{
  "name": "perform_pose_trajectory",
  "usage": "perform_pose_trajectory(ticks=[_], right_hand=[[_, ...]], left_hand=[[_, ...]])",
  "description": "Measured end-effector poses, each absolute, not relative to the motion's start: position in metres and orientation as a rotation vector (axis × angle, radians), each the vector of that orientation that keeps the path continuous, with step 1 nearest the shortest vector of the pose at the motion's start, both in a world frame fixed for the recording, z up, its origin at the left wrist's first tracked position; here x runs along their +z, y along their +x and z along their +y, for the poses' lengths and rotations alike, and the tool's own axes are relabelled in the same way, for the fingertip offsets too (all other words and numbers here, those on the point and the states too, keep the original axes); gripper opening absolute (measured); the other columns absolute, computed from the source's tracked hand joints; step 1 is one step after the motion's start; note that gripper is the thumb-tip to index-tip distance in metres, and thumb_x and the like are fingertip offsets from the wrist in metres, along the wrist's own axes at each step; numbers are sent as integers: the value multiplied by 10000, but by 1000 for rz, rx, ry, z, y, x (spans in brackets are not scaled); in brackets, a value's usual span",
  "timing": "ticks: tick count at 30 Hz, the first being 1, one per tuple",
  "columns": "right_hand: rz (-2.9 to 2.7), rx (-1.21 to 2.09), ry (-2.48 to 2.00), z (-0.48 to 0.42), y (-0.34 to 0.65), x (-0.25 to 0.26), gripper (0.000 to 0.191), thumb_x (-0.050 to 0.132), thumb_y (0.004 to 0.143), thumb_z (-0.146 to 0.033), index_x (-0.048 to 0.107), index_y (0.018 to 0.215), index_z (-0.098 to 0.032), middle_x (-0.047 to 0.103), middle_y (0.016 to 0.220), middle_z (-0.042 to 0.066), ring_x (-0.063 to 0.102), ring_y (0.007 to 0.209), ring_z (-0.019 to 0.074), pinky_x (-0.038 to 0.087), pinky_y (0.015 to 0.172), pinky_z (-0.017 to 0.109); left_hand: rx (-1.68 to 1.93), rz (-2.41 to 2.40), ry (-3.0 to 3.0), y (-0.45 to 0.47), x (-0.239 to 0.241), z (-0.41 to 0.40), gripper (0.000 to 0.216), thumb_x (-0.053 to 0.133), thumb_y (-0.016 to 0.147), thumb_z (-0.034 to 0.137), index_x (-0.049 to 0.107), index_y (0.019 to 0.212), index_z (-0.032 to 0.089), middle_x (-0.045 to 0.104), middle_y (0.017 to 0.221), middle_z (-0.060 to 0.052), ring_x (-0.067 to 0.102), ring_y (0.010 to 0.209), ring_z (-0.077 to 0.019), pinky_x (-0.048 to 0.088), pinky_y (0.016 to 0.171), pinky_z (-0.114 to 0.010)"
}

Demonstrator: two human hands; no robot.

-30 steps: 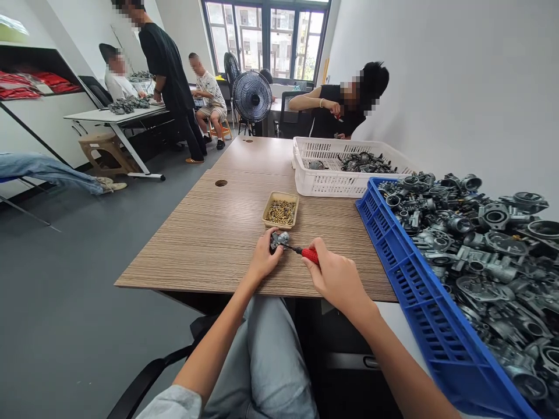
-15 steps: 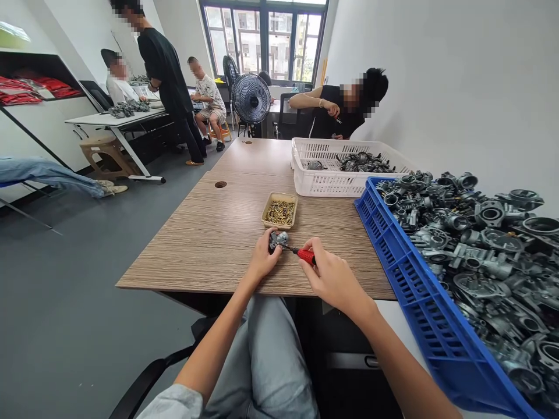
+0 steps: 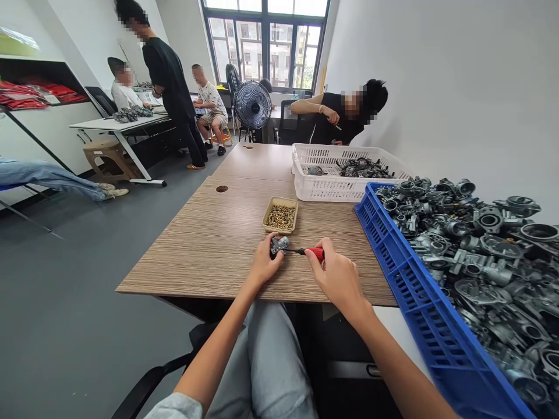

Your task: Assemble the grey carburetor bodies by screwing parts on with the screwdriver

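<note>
- Metal part [image 3: 283,242], grey, one item: on the wooden tabletop [image 3: 209,244] near its front edge, just on the near side of the tan tray; whether it rests on the surface or is held slightly above cannot be told.
- Left hand [image 3: 262,262], bare: gripping the metal part from its left side, fingers curled at the far side and thumb at the near side, pinching it between them.
- Right hand [image 3: 340,278], bare: fingers and thumb pinching the handle of the screwdriver; the lower fingers fold toward the palm, partly hidden.
- Screwdriver [image 3: 317,253], red handle, dark shaft: lying roughly level, pointing left, its end at the right side of the metal part; exact seating of the tip too small to tell.
- Tan tray [image 3: 279,231], shallow, rectangular: just beyond the metal part, holding many small brass-coloured pieces [image 3: 280,217].
- Blue crate [image 3: 454,372], slatted: to the right of the right hand, heaped above its rim with grey castings [image 3: 489,267].
- White crate [image 3: 327,191], perforated: farther back on the tabletop, containing a smaller pile of dark metal parts [image 3: 364,167].
- Co-worker [image 3: 336,119], dark sleeveless top: behind the white crate, one arm raised and bent.
- Standing fan [image 3: 253,105], black: in the background, before the window [image 3: 279,49].
</note>
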State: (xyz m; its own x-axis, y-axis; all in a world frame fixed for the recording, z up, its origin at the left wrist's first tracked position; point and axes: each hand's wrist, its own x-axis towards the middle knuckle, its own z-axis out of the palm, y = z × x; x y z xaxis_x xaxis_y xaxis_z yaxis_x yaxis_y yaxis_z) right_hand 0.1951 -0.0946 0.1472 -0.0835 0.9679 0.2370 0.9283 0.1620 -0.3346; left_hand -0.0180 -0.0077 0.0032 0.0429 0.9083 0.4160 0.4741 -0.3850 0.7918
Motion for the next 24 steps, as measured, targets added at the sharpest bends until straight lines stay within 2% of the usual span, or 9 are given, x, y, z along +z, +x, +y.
perform_pose_trajectory(ticks=[3,5,8,14,24], right_hand=[[-2085,134,-1588,-96,205,152,175,526,1130,-407,574,1151,-240,781,867,24,752,752,244,380,630,298],[-2139,158,-1384,-97,211,155,135,523,1121,-329,586,1208,-248,798,1035,48,769,890,240,472,703,300],[-2199,190,-1197,-97,216,157,225,461,1101,-184,601,1261,-260,768,1213,68,748,1099,234,554,845,315],[-2272,251,-1165,-93,213,151,436,404,1007,-8,607,1296,-263,725,1288,58,710,1194,211,578,1008,341],[-2323,239,-1192,-92,209,150,510,386,957,27,639,1292,-263,722,1343,66,697,1239,202,584,976,310]], left_hand=[[1296,1394,1891,-18,3,-8,560,668,921,230,550,1468,252,727,1344,-98,655,1198,-294,489,1102,-472],[1292,1395,1891,-18,3,-8,567,668,913,224,552,1467,251,727,1342,-100,655,1201,-295,488,1101,-471],[1296,1386,1892,-18,2,-8,566,660,919,235,543,1472,244,722,1341,-104,648,1211,-297,483,1104,-473],[1291,1385,1889,-19,1,-8,563,654,932,258,538,1483,246,708,1363,-100,637,1205,-288,484,1099,-465],[1289,1380,1884,-19,3,-9,559,665,938,251,548,1484,255,714,1362,-92,650,1218,-285,497,1113,-466]])
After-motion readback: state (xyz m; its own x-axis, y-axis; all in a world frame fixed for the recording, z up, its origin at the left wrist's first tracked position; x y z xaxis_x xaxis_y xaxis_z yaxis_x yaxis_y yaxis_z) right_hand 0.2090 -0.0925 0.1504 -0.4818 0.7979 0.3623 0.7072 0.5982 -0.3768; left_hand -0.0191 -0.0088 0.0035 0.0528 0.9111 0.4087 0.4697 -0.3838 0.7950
